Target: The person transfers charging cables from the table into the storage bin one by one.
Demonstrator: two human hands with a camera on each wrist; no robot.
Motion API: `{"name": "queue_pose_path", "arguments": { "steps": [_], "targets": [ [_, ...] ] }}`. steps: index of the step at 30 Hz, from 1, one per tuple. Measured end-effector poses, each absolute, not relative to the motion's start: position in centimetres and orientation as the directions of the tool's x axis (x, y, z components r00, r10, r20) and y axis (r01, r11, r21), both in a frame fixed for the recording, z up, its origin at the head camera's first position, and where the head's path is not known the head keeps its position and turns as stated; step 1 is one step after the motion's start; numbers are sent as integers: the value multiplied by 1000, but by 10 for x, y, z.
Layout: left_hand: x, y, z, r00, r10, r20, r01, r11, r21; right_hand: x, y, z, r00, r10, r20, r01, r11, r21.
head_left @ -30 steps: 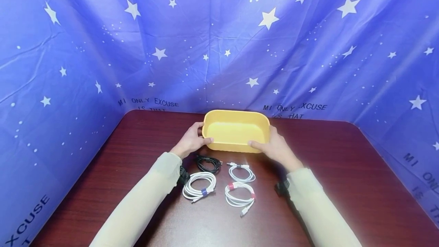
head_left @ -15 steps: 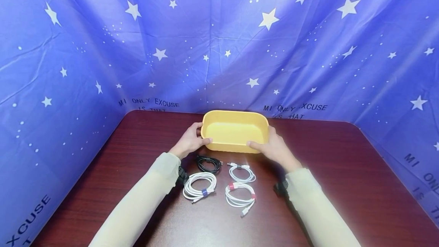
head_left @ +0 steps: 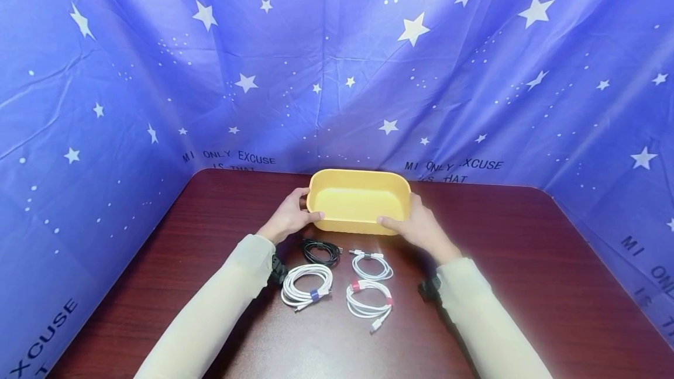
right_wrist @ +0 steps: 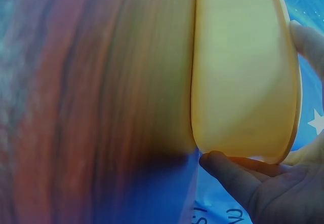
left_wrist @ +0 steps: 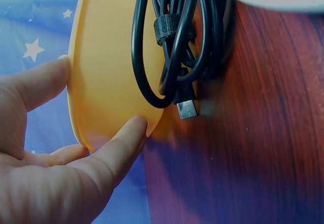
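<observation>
A yellow plastic bin (head_left: 360,228), with nothing inside, is near the back of the table. My left hand (head_left: 287,217) grips its left end, the thumb over the front rim and fingers at the side. At the right end my right hand (head_left: 421,227) holds it the same way, as the right wrist view also shows. Just in front lie coiled cables: a black cable (head_left: 333,257) with a black strap, a white cable (head_left: 295,294) with a blue strap, a thin white cable (head_left: 387,268) with a dark tie, and a white cable (head_left: 363,312) with red straps.
The dark red wooden table (head_left: 505,285) ends at the back against a blue star-printed curtain (head_left: 363,63), which also hangs on both sides. Black straps (head_left: 278,269) sit on the wrists over pale sleeves (head_left: 210,309).
The yellow bin has slid slightly to the left, both hands moving along with it. The coiled cables stay where they were.
</observation>
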State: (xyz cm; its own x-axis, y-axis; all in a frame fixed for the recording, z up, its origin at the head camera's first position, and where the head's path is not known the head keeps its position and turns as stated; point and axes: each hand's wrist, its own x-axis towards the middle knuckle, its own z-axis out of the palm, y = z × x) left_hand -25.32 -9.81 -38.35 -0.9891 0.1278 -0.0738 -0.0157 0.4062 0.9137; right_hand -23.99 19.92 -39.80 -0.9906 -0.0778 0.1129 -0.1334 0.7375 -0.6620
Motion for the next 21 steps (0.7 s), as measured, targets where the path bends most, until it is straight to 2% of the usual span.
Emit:
{"name": "queue_pose_path", "arguments": {
  "steps": [21],
  "targets": [
    [-251,-106,-382,-987,138,-85,-27,376,926,-241,193,-399,-988,-89,127,-152,731,-666]
  ]
}}
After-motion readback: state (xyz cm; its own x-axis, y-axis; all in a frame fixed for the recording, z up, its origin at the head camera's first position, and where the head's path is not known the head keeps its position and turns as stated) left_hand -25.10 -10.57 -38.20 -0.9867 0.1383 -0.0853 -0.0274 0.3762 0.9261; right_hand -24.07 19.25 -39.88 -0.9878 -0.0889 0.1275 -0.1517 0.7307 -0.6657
